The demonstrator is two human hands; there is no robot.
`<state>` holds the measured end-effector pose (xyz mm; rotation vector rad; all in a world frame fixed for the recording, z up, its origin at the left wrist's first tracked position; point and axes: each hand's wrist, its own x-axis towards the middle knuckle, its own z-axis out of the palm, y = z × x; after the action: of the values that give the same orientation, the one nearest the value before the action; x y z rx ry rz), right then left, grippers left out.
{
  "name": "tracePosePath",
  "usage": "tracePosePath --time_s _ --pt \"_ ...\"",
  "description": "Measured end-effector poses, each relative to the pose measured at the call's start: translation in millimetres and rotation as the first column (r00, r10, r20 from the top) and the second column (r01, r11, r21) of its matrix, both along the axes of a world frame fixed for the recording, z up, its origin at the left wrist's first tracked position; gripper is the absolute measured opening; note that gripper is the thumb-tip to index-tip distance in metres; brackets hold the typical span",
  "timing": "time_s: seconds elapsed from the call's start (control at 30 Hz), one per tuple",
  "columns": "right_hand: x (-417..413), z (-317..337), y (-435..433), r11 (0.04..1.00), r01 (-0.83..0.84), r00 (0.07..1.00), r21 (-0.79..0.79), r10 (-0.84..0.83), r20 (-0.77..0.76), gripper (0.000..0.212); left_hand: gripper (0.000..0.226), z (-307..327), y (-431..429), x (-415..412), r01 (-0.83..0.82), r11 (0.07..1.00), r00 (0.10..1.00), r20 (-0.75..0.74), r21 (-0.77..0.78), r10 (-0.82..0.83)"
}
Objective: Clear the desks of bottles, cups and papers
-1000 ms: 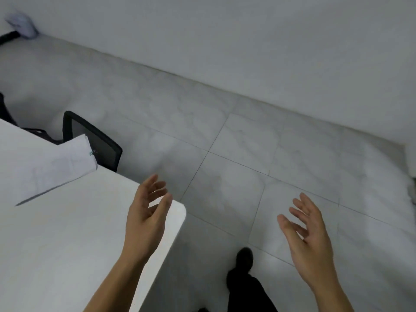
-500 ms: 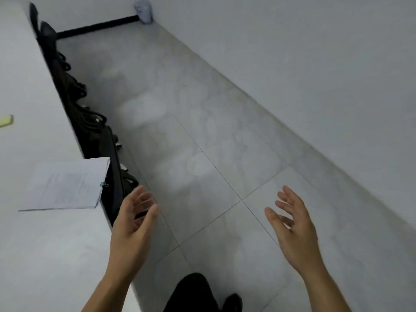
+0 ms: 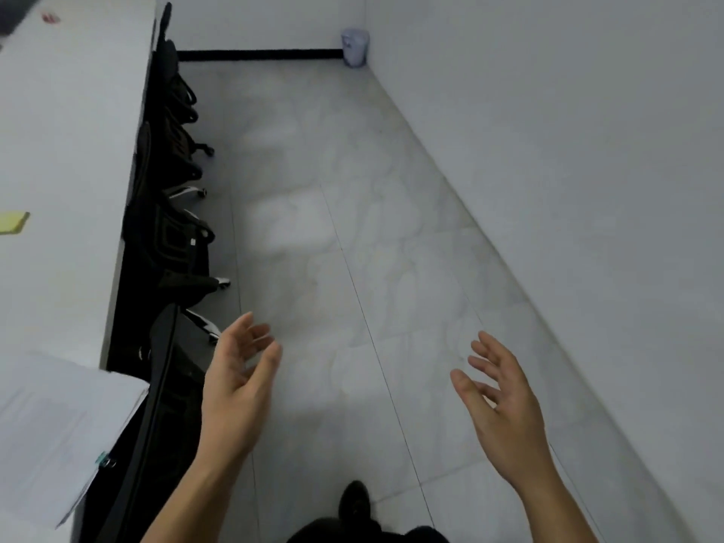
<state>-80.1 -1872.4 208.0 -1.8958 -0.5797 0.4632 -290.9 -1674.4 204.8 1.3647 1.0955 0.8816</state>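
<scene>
At the bottom edge, a dark shoe stands on the pale grey tiled floor. Just above it both bare hands are raised over the floor, palms turned toward each other and well apart. The left hand has its fingers loose and slightly spread, grasping nothing. The right hand is the same, fingers relaxed and empty.

To the left of the left hand, a stack of white printed papers lies on the near end of the long white desk. A small teal binder clip sits at its lower right corner, and that side of the stack reaches the desk's edge, next to the back of the nearest chair. Neither hand touches the stack.

A row of black office chairs is tucked along the desk's right side and runs away from the camera. Farther along the desk top lies a yellow pad of sticky notes, and at the far end there is a small red item, too blurred to identify.

A plain white wall borders the floor on the right. In the far corner stands a small pale waste bin, next to a black skirting strip.
</scene>
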Motion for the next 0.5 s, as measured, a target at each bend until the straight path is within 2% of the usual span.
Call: tracePosePath --time_s 0.1,0.23,0.4,0.5 --pt "54 11 56 0.999 0.0 1.0 0.04 0.0 0.005 0.054 0.045 22 54 51 0.0 0.999 1.0 0.023 0.047 -0.001" --pt "121 -3 141 0.996 -0.058 0.998 0.065 0.06 -0.032 0.054 0.043 20 121 106 -0.061 0.995 0.998 0.0 0.08 0.061" --pt "203 -39 279 0.979 -0.192 0.978 0.062 0.196 -0.072 0.053 0.043 -7 213 161 -0.218 0.975 0.974 -0.058 0.038 0.22" --pt "239 -36 379 0.942 -0.329 0.938 0.061 0.334 -0.095 0.052 0.044 2 268 179 -0.356 0.934 0.931 -0.082 0.022 0.357"
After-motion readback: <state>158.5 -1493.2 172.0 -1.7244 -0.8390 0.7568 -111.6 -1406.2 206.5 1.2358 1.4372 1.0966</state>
